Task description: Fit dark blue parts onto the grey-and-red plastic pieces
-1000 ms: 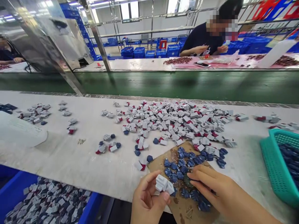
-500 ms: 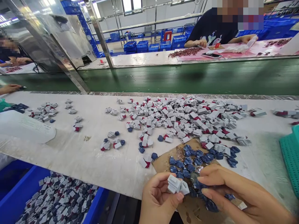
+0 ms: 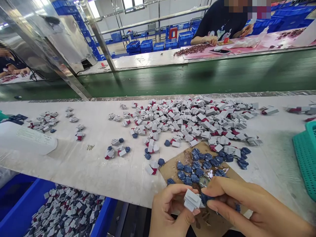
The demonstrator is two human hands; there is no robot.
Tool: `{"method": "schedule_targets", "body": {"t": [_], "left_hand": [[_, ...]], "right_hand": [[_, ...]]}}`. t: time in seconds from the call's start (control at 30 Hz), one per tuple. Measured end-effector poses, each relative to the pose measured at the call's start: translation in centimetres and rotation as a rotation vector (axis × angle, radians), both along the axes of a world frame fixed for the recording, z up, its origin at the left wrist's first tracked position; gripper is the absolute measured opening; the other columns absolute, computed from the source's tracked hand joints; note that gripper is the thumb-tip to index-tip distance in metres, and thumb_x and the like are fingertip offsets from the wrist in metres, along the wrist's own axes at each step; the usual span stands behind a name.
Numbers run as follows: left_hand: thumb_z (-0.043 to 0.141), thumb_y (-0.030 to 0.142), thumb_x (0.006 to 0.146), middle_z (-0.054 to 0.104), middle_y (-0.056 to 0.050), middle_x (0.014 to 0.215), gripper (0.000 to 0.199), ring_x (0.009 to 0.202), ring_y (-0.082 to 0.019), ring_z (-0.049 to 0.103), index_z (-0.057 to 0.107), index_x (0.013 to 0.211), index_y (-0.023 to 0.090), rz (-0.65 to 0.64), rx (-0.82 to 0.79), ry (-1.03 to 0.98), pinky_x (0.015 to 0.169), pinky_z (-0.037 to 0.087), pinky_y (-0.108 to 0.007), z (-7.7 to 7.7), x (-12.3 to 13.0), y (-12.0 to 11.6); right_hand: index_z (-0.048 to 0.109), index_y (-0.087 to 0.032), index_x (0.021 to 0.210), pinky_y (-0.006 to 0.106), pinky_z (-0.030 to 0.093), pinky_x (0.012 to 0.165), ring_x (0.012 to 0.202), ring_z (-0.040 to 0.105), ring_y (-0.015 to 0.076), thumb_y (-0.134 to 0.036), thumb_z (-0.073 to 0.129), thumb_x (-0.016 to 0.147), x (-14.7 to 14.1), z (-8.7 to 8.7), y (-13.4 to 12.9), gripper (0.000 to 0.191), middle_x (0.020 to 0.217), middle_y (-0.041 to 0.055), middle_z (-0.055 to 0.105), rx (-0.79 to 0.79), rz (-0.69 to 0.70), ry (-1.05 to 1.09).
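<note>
With the left hand (image 3: 170, 214) gripping a grey housing (image 3: 192, 200) and the right hand (image 3: 247, 207) pinching a blue cap (image 3: 204, 198) against it near the tabletop (image 3: 86, 168) edge, the far grey pile (image 3: 195, 121) seems mostly unassembled, though the near-left blue bin (image 3: 103, 219) already holds many.

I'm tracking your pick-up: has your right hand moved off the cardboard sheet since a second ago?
Yes. The right hand has left the blue pieces on the cardboard sheet and come toward the sheet's near edge, meeting the grey piece in the left hand.
</note>
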State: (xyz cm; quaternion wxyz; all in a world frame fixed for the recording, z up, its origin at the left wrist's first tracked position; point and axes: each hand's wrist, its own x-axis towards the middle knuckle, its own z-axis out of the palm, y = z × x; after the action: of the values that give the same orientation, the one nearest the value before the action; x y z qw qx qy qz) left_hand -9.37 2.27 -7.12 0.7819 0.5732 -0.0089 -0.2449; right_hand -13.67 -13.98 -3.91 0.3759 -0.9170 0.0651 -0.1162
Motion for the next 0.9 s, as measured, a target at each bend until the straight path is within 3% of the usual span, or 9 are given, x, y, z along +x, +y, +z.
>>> {"method": "schedule_targets", "body": {"t": [0.13,0.33,0.53,0.73,0.83,0.9], "left_hand": [[0.083,0.038,0.069,0.077,-0.004,0.083,0.022,0.070,-0.013,0.069,0.078,0.086,0.025,-0.016,0.067,-0.120,0.062,0.054,-0.015,0.4,0.2,0.3],[0.079,0.021,0.071,0.076,0.001,0.081,0.016,0.070,-0.011,0.069,0.078,0.085,0.028,0.018,0.154,-0.223,0.065,0.054,-0.014,0.2,-0.2,0.4],[0.075,0.021,0.073,0.075,-0.003,0.083,0.014,0.074,-0.014,0.069,0.076,0.087,0.022,-0.034,0.181,-0.201,0.068,0.054,-0.017,-1.0,-0.2,0.3],[0.085,0.019,0.065,0.076,-0.001,0.081,0.023,0.074,-0.012,0.068,0.075,0.085,0.021,-0.062,0.051,-0.069,0.066,0.052,-0.015,-1.6,0.5,0.2],[0.086,0.016,0.065,0.074,0.002,0.078,0.025,0.071,-0.007,0.066,0.074,0.085,0.022,-0.087,-0.084,-0.029,0.064,0.049,-0.011,-1.1,0.7,0.2],[0.087,0.021,0.066,0.071,0.003,0.074,0.025,0.067,-0.005,0.064,0.071,0.085,0.019,-0.097,-0.219,0.054,0.062,0.048,-0.010,-0.3,0.8,0.2]], "right_hand": [[0.063,-0.021,0.081,0.019,0.049,0.052,0.063,0.059,0.0160,-0.047,0.059,0.088,-0.2,0.0,0.0,0.028,0.063,0.0028,0.058,-0.021,0.057,0.029],[0.054,-0.021,0.080,0.015,0.044,0.054,0.061,0.058,0.0071,-0.026,0.042,0.098,-0.2,-0.3,-0.7,0.022,0.072,-0.0037,0.061,-0.005,0.385,0.116],[0.050,-0.019,0.075,0.018,0.040,0.055,0.062,0.053,0.0086,-0.026,0.034,0.097,0.3,-0.3,-1.1,0.028,0.071,-0.0020,0.057,0.060,0.425,0.262],[0.052,-0.018,0.073,0.019,0.036,0.055,0.061,0.049,0.0100,-0.029,0.037,0.092,1.9,0.7,-1.1,0.027,0.067,-0.0009,0.054,0.201,0.463,0.361],[0.057,-0.019,0.078,0.018,0.037,0.054,0.062,0.052,0.0101,-0.035,0.045,0.092,2.1,0.8,-1.0,0.024,0.068,-0.0009,0.055,0.340,0.467,0.480],[0.063,-0.021,0.087,0.018,0.041,0.056,0.066,0.056,0.0121,-0.047,0.052,0.090,1.8,0.7,-1.6,0.028,0.071,0.0001,0.059,0.400,0.421,0.452]]}}
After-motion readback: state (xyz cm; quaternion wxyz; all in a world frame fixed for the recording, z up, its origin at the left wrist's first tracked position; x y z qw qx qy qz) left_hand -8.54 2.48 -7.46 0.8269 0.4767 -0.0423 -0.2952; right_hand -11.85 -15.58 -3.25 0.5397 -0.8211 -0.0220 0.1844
